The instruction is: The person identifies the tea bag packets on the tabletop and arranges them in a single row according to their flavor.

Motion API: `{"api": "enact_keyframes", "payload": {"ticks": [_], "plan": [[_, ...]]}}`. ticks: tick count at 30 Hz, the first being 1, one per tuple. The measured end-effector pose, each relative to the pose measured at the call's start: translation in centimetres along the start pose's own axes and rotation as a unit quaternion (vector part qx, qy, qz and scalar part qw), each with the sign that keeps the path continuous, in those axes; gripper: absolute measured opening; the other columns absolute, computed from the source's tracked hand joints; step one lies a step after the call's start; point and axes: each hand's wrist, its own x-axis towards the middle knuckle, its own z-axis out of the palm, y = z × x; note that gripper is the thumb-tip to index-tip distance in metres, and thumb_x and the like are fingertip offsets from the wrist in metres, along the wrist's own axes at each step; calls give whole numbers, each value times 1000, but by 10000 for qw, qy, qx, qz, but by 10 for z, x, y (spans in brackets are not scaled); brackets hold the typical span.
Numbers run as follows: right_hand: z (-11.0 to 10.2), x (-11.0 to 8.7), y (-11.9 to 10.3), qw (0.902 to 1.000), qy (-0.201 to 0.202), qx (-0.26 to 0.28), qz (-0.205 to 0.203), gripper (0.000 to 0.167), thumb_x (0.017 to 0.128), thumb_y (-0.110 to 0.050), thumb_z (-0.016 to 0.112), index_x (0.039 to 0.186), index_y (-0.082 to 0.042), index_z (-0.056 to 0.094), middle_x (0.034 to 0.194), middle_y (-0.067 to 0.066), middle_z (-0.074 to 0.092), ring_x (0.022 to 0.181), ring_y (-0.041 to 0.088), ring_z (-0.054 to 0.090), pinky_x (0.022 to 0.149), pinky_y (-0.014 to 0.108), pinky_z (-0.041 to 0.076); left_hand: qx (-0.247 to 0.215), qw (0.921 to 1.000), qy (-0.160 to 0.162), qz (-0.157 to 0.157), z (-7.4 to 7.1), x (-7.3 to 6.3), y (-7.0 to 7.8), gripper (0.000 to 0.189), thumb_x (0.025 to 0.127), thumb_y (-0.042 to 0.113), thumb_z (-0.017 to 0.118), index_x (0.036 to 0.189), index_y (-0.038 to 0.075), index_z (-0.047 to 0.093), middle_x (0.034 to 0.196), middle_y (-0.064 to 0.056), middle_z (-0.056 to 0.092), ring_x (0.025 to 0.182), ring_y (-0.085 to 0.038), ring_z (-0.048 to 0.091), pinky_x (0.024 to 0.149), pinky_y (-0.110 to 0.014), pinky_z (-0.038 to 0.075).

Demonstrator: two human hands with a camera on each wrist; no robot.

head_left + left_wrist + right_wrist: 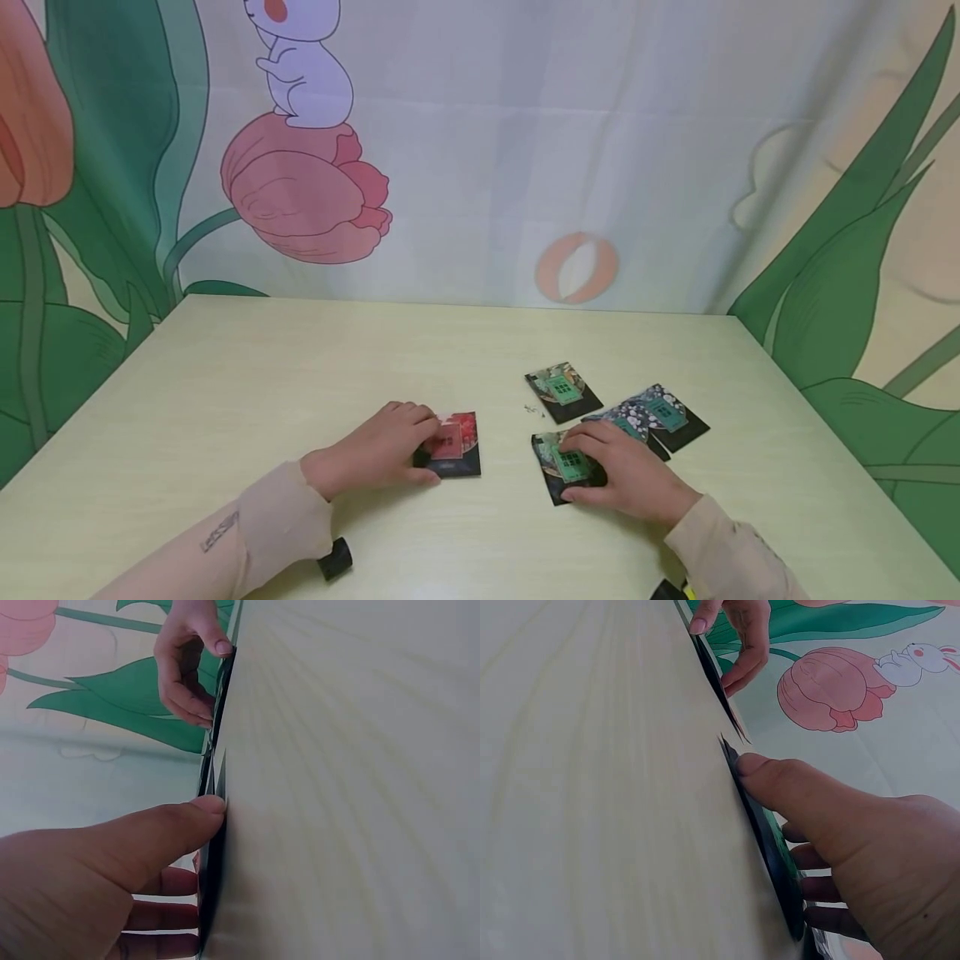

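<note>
Head view, nearest first: the right hand (637,473) lies over a green-labelled packet (567,471) that shows to the left of its fingers, long axis running away from the person, far end swung left. Its thumb is at the near edge, set apart from the fingers; whether they pinch, I cannot tell.

A little farther out, the left hand (386,446) covers the left part of a red-labelled packet (467,450), which extends rightward, squarer to the table (300,350). Thumb and fingers are likewise spread across it, their grip unclear. Each packet is nearest its own hand, and the gap between them, with the green one's slant, seems what the coming move turns on.

Just beyond the right fingers lie two blue floral packets (675,421); farthest, a second green-labelled packet (564,390) sits askew, nearer the right hand.
</note>
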Motion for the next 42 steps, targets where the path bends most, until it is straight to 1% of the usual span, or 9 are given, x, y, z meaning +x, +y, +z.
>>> {"api": "enact_keyframes", "payload": {"ticks": [8,14,20,25,30,35,39,42], "plan": [[1,0,2,10000,8,21,-31,54,81,-60,66,119,-22,62,124,-5,59,117,19,55,96,41,50,-176,9998,-17,7,-4,-11,0,54,79,44,75,117,8,62,116,-6,62,110,-22,56,101,-42,44],[0,0,1,10000,-23,17,-5,54,81,-60,66,119,-22,62,124,-5,59,117,19,55,96,41,50,-203,9998,-13,20,-5,-17,0,50,78,43,76,112,9,62,115,-5,62,108,-22,56,100,-42,44],[-1,1,1,9999,-83,-1,71,54,80,-58,67,119,-22,62,124,-4,59,117,20,56,97,42,50,-221,9997,-113,-84,-8,-23,0,52,78,43,77,115,9,62,117,-6,62,110,-22,55,101,-43,44],[0,1,0,10000,-62,-15,51,54,80,-59,67,119,-21,63,124,-4,59,116,19,56,96,41,50,-335,9992,-177,-160,-11,-28,1,53,78,42,77,116,9,63,118,-6,62,112,-23,55,103,-44,43],[2,2,-1,10000,-15,-34,-37,55,81,-61,64,118,-21,63,123,-4,59,114,19,56,94,41,51,-482,9986,-150,-163,-9,-34,-1,52,78,42,77,118,12,63,119,-3,61,112,-21,54,104,-44,42],[-1,3,-3,9999,-106,-33,13,55,81,-58,66,120,-20,63,124,-4,59,117,20,55,97,42,49,-486,9987,-68,-137,-6,-39,-4,50,79,42,77,119,15,63,120,-2,61,113,-20,54,104,-43,41],[-2,1,-3,9998,-137,-139,18,61,81,-61,64,125,-18,62,126,-3,58,118,21,55,97,43,49,-525,9986,-30,-103,-6,-41,-3,49,80,40,76,119,14,62,121,-2,60,114,-20,53,104,-43,41],[-1,0,-2,9997,-97,-219,-57,65,82,-63,62,127,-16,62,127,-1,59,117,21,55,95,42,51,-573,9983,-57,-125,-5,-41,-2,48,80,40,76,119,14,62,121,-1,60,113,-19,53,104,-43,41]]}}
